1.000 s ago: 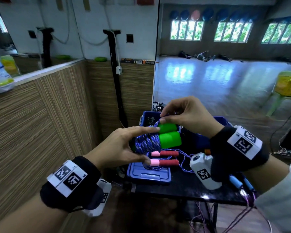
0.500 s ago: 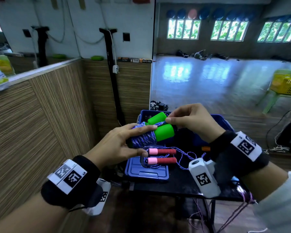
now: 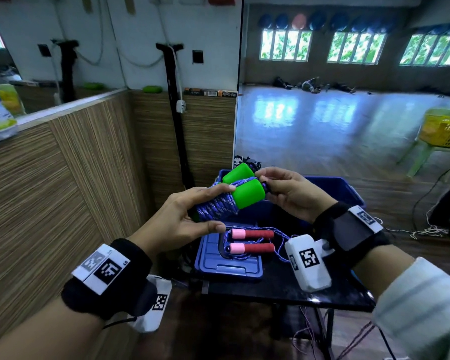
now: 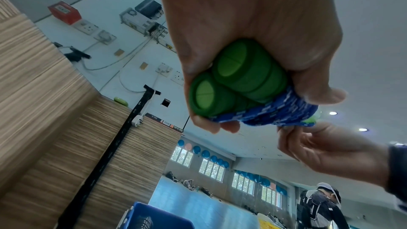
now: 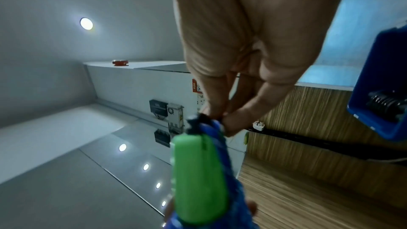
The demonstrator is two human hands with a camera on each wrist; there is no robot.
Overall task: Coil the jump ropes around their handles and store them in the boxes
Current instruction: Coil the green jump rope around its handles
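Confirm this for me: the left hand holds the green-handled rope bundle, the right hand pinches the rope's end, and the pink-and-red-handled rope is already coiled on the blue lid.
Not quite. The pink-and-red-handled rope lies loose and uncoiled on the blue lid, as the head view shows. The left hand, green-handled rope bundle and right hand are as you say.

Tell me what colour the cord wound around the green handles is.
Blue with white flecks, the cord shows best in the head view.
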